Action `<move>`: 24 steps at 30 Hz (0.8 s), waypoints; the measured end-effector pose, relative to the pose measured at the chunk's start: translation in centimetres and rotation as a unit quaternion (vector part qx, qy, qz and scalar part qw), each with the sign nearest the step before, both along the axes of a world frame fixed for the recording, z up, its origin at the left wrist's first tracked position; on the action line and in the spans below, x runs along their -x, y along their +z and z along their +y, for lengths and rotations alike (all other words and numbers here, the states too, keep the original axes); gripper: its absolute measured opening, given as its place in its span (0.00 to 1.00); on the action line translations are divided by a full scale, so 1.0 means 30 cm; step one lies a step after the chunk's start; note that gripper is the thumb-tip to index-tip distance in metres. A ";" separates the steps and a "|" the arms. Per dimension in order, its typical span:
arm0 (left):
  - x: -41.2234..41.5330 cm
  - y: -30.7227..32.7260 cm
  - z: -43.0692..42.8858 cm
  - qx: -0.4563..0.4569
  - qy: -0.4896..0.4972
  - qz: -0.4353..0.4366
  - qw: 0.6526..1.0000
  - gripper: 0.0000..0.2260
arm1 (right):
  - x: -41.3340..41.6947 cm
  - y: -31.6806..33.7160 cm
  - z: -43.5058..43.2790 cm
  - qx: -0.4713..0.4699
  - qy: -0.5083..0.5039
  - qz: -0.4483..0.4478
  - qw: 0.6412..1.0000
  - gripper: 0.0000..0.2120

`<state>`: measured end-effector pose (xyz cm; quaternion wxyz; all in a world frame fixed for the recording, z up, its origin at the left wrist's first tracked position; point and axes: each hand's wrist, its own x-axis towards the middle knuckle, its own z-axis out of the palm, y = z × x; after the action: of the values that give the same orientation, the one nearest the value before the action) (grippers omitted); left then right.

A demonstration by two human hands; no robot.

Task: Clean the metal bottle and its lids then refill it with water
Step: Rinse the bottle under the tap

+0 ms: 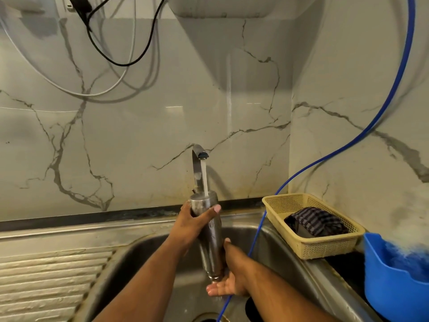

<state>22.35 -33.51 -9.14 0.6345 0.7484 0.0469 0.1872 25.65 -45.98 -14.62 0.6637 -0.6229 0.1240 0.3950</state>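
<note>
— Where's the bottle [210, 233]?
— Over the sink [148, 256], under the tap [199, 163], water running on it. Left hand [193, 223] wraps its top, right hand [228, 278] cups below.
— The basket [325, 246]?
— Striped cloth [316, 221] inside, sink's right edge.

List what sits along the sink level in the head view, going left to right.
Ribbed draining board → left hand → metal bottle → yellow basket holding a striped cloth → blue tub.
</note>
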 end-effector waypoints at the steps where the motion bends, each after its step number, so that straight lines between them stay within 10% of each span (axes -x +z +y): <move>1: -0.002 0.011 0.001 0.000 0.013 -0.006 1.000 0.40 | -0.001 0.003 -0.002 -0.012 -0.007 -0.004 1.000 0.40; 8: 0.109 0.095 0.085 -0.148 0.081 -0.004 0.986 0.40 | 0.012 0.007 -0.002 -0.065 -0.021 -0.063 0.996 0.32; 17: 0.369 -0.020 0.195 -0.189 0.030 0.307 0.932 0.40 | 0.046 0.056 -0.024 0.027 -0.053 -0.351 0.934 0.12; 24: 0.298 -0.095 0.106 -0.127 -0.075 0.371 0.917 0.37 | 0.072 0.105 0.012 -0.034 -0.123 -0.374 0.919 0.39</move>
<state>13.42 -30.32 -11.99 0.4831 0.8398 0.1987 -0.1477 23.49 -45.62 -11.46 0.7257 -0.6823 -0.0713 0.0524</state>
